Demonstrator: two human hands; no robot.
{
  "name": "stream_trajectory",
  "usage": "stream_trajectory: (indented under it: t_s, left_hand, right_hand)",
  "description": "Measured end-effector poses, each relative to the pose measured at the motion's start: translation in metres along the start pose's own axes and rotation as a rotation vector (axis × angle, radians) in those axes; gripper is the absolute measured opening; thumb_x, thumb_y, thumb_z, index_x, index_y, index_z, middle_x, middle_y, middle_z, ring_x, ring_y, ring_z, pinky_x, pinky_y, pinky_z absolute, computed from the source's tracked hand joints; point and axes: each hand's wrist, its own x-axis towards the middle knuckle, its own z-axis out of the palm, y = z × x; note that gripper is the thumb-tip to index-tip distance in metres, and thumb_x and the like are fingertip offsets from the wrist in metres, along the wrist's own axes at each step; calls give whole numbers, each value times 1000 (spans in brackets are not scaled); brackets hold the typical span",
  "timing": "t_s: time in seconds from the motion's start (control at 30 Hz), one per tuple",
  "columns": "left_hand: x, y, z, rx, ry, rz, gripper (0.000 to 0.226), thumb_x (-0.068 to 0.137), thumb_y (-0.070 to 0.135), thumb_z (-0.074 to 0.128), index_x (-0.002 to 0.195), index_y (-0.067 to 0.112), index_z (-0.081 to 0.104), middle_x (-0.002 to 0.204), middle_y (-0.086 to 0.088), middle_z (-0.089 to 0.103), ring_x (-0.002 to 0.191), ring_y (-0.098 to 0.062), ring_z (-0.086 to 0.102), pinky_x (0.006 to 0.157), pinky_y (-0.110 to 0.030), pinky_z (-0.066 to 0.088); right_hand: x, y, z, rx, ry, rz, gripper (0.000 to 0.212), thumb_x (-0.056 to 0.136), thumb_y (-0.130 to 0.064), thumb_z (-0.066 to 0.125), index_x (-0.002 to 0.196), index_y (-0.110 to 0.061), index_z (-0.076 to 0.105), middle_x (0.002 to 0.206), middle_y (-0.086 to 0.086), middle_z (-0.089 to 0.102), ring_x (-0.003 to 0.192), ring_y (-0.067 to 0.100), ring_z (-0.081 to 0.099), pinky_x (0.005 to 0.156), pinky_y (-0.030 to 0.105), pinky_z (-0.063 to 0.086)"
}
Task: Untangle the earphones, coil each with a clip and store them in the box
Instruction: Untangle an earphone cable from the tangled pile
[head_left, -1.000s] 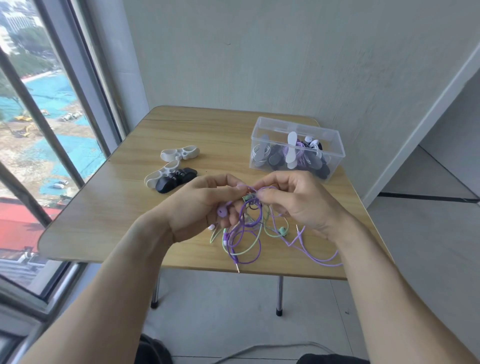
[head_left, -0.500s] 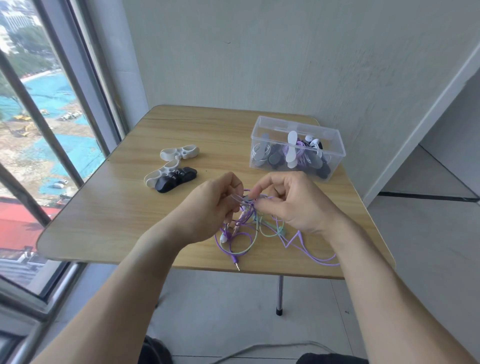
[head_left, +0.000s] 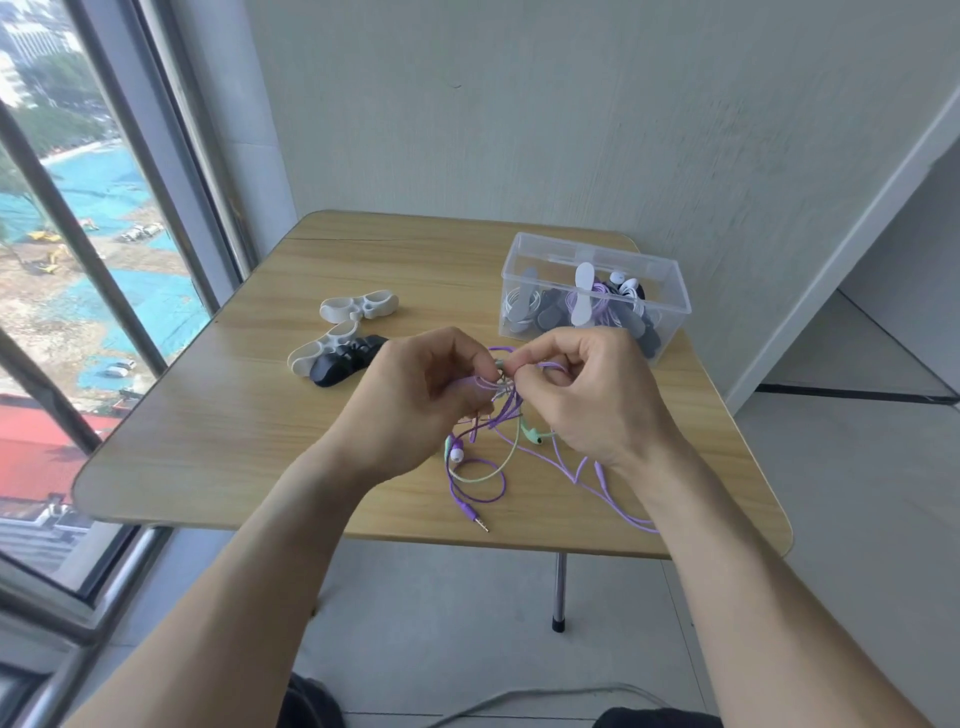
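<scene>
Slack loops of the tangled purple and mint-green earphone cords (head_left: 475, 470) trail on the pale wooden table (head_left: 218, 431), while the knot has risen off it since a second ago. Left hand (head_left: 415, 400) and right hand (head_left: 592, 395) each pinch strands there, so untangling continues. Beyond lie white and black clips (head_left: 340, 345) and the clear plastic box (head_left: 670, 291) of coiled sets.

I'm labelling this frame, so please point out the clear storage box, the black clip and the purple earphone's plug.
clear storage box (head_left: 670, 306): head view, bare right front wall.
black clip (head_left: 332, 370): head view, its rounded near end.
purple earphone's plug (head_left: 474, 517): head view, purple sleeve behind the metal tip.
</scene>
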Motion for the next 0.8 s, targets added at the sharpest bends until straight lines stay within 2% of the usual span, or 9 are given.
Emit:
stream_trajectory:
  t_s: [0.1, 0.17, 0.27, 0.4, 0.5, 0.63, 0.8]
  left_hand:
    - [3, 3, 0, -170, 33, -117, 8, 77, 8, 65, 83, 7, 70, 81, -18, 71, 77, -25, 66, 74, -34, 53]
    - [5, 5, 0, -232, 70, -172, 10, 77, 13, 61, 80, 8, 69, 77, -15, 70, 72, -22, 63, 68, -29, 49]
    - [6, 5, 0, -295, 75, -198, 15, 74, 5, 58, 87, 6, 65, 78, -11, 68, 69, -22, 62, 64, -27, 46]
    - [4, 2, -2, -189, 57, -178, 25, 89, -13, 54, 101, 5, 66, 80, -10, 71, 73, -21, 65, 66, -26, 50]
    - [2, 1, -3, -127, 21, -155, 31, 93, -11, 57, 112, 10, 67, 84, -13, 74, 78, -26, 68, 71, -27, 53]
    - [0, 3, 1, -27, 12, -101, 28, 92, -5, 64, 103, 19, 72, 85, -19, 72, 74, -22, 73, 71, -24, 56]
    - [0, 2, 3, 57, 54, -112, 21, 91, -4, 65, 101, 13, 73, 83, -19, 69, 69, -18, 73, 68, -26, 58]
  right_hand:
    - [0, 1, 3, 57, -3, -3, 10, 74, -17, 65, 74, -16, 75, 48, -9, 31, 51, 15, 28, 51, 25, 26]
    - [0, 2, 4, 78, 11, -20, 10, 75, -14, 65, 75, -18, 74, 49, -8, 32, 51, 15, 28, 51, 25, 27]
    - [-2, 3, 4, 6, -30, -58, 19, 80, -8, 72, 83, -27, 76, 48, -10, 29, 49, 12, 25, 51, 24, 27]
    - [-2, 4, 7, -3, -39, -7, 8, 81, -16, 81, 84, -22, 76, 43, -12, 29, 45, 9, 24, 47, 23, 26]
    - [1, 9, 10, 26, -10, 32, 5, 82, -18, 81, 81, -19, 76, 43, -13, 31, 45, 7, 26, 50, 22, 29]
    - [2, 14, 11, 17, 20, 25, 9, 82, -19, 81, 74, -20, 76, 42, -13, 32, 46, 7, 27, 51, 23, 29]
    - [4, 17, 13, 51, -8, 33, 8, 81, -17, 82, 76, -19, 76, 44, -14, 33, 48, 8, 29, 53, 24, 30]
